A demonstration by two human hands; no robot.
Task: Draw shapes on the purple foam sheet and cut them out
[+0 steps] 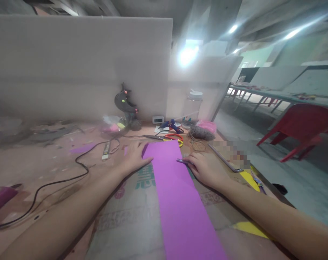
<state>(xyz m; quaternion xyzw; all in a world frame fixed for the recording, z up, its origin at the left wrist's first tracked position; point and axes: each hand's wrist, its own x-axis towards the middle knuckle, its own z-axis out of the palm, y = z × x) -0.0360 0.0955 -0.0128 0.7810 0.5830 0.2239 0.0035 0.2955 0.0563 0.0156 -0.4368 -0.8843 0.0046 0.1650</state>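
A long purple foam or paper strip [180,202] runs away from me over a printed sheet of board [126,213]. My left hand [135,156] lies at the strip's far left edge, fingers stretched out and the thumb resting on the purple surface. On the right side, my right hand [203,167] is closed around a slim grey-purple pen-like tool [181,161]; its tip lies over the strip near the far end. Whether it is a pen or a cutter I cannot tell. Beyond the strip lie scissors with orange handles [173,137].
A grey yarn bundle [200,133], a blue glue gun [171,125], a small clock [158,120] and a decorated black crescent [123,101] are at the back. A tablet-like device [226,157] lies right. A black cable [80,159] crosses the left side. A red chair [305,122] stands beyond.
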